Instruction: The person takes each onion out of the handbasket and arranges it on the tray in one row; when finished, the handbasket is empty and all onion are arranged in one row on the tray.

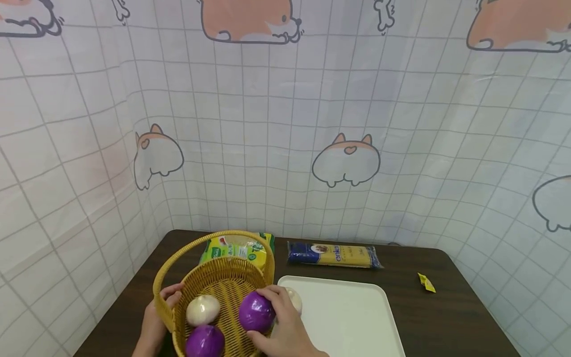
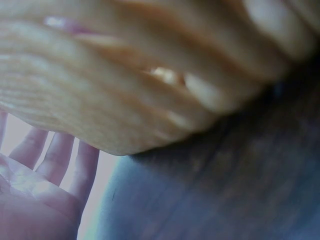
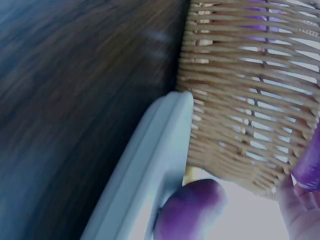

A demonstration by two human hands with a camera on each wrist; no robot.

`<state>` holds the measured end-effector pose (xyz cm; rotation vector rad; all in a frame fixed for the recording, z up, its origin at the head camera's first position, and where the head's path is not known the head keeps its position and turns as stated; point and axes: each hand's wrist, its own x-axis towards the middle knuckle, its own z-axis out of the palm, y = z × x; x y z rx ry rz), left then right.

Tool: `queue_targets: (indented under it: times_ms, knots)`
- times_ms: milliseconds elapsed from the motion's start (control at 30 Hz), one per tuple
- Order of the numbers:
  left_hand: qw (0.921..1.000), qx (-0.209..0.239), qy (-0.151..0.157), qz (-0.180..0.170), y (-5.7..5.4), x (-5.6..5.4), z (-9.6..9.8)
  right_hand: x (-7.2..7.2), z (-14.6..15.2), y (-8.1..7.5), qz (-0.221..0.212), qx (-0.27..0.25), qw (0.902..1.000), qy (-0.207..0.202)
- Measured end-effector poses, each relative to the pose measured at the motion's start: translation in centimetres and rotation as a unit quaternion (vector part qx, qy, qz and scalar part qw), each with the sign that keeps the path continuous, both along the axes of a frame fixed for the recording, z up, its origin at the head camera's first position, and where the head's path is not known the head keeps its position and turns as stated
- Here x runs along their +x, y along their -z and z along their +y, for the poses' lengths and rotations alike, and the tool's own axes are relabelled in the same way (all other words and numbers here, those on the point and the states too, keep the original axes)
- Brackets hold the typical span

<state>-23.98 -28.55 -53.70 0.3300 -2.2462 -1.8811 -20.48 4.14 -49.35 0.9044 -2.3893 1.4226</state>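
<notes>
Right hand [image 1: 287,320] pinches a purple onion [image 1: 255,311] over the right side of the wicker basket [image 1: 223,270]. Left hand [image 1: 155,320] lies at the basket's left, fingers apart; whether it grips cannot be told. Work judged part done: a white onion [image 1: 202,310] and second purple onion [image 1: 205,341] sit inside; another white onion [image 1: 295,300] and, apparently, a blurred third purple onion [image 3: 187,212] are left by the white tray [image 1: 343,317].

Blurred woven basket [image 2: 115,95], dark tabletop [image 2: 225,185] — left grip [image 2: 47,185], fingers straight, tips hidden behind the basket.
</notes>
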Motion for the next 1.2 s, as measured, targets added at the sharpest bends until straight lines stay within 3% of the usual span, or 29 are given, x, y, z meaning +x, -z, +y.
queue_targets:
  times_ms: [167, 400, 533, 900, 1100, 1200]
  knots:
    - [0.9999, 0.010, 0.002, -0.002, 0.1, -0.1, -0.1, 0.4, 1.2, -0.2, 0.011, -0.006, 0.9990, 0.042]
    - [0.9998, -0.017, -0.002, 0.010, 0.4, -0.1, 0.0, 0.4, 3.1, 0.0, -0.065, -0.023, 0.9859, 0.152]
    - [0.9998, -0.014, -0.003, 0.011, 0.4, -0.1, -0.1, 0.2, 4.3, 0.7, -0.066, -0.032, 0.9784, 0.193]
    - [0.9999, 0.006, -0.002, -0.011, -0.1, 0.0, 0.1, -0.5, 7.0, 2.4, -0.053, -0.053, 0.9682, 0.239]
    - [0.9997, 0.014, 0.000, -0.022, 0.0, 0.0, 0.0, -1.0, 8.1, 2.7, -0.143, -0.104, 0.9548, 0.240]
    - [0.9997, 0.012, 0.002, -0.023, 0.0, 0.0, -0.1, -1.2, 8.6, 2.8, -0.161, -0.106, 0.9485, 0.252]
